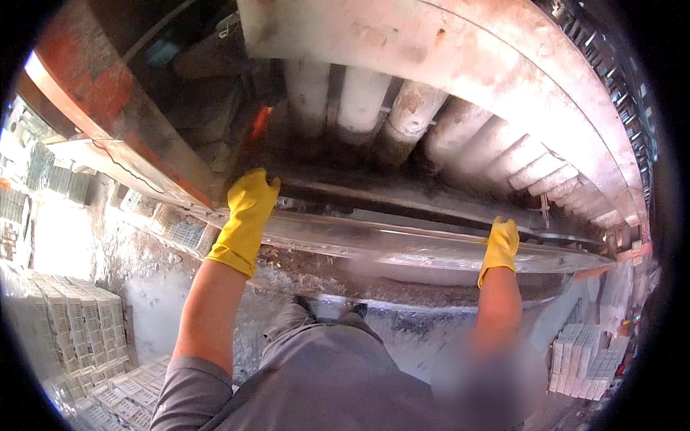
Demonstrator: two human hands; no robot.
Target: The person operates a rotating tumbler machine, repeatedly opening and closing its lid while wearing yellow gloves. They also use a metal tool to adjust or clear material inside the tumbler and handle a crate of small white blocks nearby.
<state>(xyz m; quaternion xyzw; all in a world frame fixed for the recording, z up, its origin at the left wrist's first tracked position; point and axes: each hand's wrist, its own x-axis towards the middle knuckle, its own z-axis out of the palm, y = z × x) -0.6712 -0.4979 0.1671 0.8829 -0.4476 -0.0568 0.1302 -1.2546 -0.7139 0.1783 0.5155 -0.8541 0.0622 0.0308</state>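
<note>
Both my hands wear yellow rubber gloves and reach forward to a long, dirty metal panel (402, 241) that runs across in front of me. My left hand (251, 194) is closed at its left part, beside a rusty, red-stained beam (122, 108). Farther right, my right hand (502, 241) is closed over the panel's upper edge. The fingertips of both gloves are hidden behind that edge. A dark gap lies just beyond the panel, and a row of thick, pale, dusty rollers or pipes (410, 118) stands behind it.
A wide pale metal frame (445, 43) arches over the rollers. Perforated light-coloured plastic crates (79, 323) are stacked at lower left, and more stacked crates (586, 359) stand at lower right. A small orange glow (260, 122) shows inside the dark recess. Wet-looking grey floor (172, 309) lies around my feet.
</note>
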